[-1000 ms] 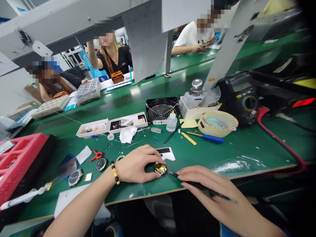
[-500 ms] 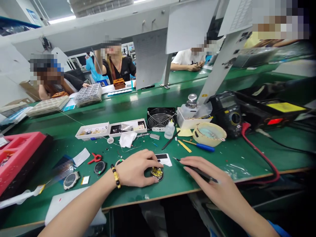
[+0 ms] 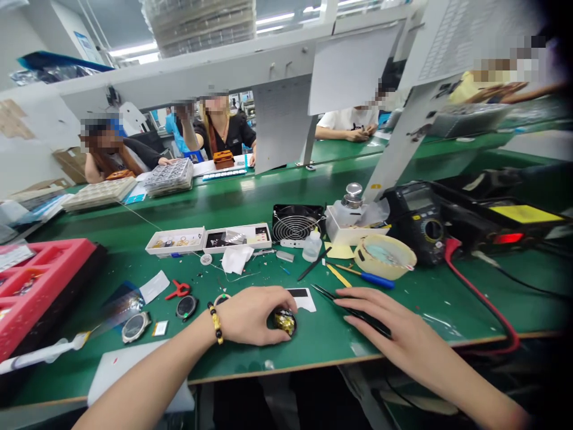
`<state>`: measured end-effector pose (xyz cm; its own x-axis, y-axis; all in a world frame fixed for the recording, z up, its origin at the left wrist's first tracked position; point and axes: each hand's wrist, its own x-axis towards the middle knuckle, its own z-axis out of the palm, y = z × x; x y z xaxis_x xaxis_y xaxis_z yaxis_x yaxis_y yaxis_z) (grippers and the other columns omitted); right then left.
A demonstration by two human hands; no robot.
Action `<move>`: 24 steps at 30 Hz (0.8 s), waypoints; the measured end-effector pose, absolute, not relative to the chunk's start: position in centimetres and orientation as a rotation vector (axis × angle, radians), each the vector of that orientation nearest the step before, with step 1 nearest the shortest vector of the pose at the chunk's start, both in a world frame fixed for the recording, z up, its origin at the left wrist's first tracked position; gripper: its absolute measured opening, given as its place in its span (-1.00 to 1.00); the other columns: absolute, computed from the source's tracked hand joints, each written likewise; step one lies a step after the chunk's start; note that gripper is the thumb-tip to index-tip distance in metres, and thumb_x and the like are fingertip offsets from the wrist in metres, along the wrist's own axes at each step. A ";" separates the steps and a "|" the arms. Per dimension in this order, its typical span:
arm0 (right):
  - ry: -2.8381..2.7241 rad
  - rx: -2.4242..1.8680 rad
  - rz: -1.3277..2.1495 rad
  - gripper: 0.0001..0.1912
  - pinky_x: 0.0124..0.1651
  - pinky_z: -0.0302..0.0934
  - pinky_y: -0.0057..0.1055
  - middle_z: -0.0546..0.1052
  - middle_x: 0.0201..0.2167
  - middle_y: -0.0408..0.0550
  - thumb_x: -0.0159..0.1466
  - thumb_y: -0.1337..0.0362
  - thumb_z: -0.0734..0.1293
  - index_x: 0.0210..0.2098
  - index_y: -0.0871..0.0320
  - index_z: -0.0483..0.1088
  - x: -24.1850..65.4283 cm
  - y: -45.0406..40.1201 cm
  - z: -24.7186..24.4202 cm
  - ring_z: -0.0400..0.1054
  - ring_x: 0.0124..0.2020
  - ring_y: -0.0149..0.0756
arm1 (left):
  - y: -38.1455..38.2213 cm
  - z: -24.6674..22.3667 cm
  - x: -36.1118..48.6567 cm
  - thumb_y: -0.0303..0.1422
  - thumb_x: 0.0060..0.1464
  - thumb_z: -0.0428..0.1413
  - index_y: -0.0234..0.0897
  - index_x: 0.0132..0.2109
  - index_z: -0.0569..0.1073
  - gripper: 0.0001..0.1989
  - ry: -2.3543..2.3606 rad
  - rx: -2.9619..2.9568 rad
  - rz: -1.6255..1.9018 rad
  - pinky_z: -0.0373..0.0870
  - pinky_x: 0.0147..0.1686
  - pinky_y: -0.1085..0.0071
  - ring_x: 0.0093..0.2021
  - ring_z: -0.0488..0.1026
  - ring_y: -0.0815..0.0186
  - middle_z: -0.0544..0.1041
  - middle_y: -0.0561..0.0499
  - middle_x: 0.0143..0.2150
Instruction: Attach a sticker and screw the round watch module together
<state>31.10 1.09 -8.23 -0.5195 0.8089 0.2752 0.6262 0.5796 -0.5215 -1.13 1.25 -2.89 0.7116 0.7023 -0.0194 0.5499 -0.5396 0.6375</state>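
Observation:
My left hand (image 3: 253, 315), with a beaded bracelet on its wrist, has thumb and fingers closed around the edge of a small round watch body (image 3: 285, 322). Gold and yellow parts show inside it; its details are too small to make out. Between the thumb and fingers of my right hand (image 3: 376, 310) are black tweezers (image 3: 353, 310), pointing left, their tips apart from the watch body. Just behind the watch body lies a white card with a black patch (image 3: 303, 298). Left of my left hand are two round watch faces, one black (image 3: 186, 307), one silver-rimmed (image 3: 135, 327).
Behind my hands stand white parts trays (image 3: 237, 237), a black fan (image 3: 298, 226), a small bottle (image 3: 312, 246), a round yellowish bowl (image 3: 385, 257) and a multimeter (image 3: 421, 221). A blue-handled tool (image 3: 376, 280) lies before the bowl. A red foam tray (image 3: 49, 269) is at left. Several people sit opposite.
The camera view has shifted, so the bench sits slightly lower and further right. My left hand's fingers have shifted on the watch body. The tweezers stay in my right hand, their prongs showing more.

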 end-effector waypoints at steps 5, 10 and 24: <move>-2.338 -1.070 0.403 -0.73 0.23 0.35 0.10 0.47 0.21 -0.07 0.49 0.09 0.27 0.13 -0.15 0.47 31.0 2.0 -7.9 0.38 0.22 -0.01 | 1.6 -3.1 -1.2 -0.31 0.03 0.39 -0.20 0.06 0.53 -0.56 0.906 2.241 0.328 0.44 -0.02 0.34 -0.07 0.54 0.17 0.55 -0.06 -0.02; -2.325 -0.908 0.369 -0.78 0.17 0.40 -0.02 0.56 0.10 -0.05 0.48 0.20 0.29 0.05 -0.07 0.51 28.3 2.7 -5.8 0.46 0.12 -0.08 | 1.9 -2.9 -1.7 -0.30 0.05 0.38 -0.20 0.01 0.57 -0.64 0.864 2.138 0.327 0.45 -0.18 0.41 -0.29 0.48 0.33 0.55 -0.02 -0.11; -1.943 -0.709 0.990 -0.70 0.05 0.39 -0.24 0.62 -0.04 -0.03 0.48 0.05 0.26 -0.02 0.06 0.53 15.6 10.7 -1.0 0.52 -0.02 -0.15 | 3.7 -2.4 -3.1 -0.12 -0.18 0.51 -0.35 -0.18 0.52 -0.47 0.984 1.276 0.863 0.42 -0.16 0.36 -0.26 0.49 0.33 0.56 -0.02 -0.26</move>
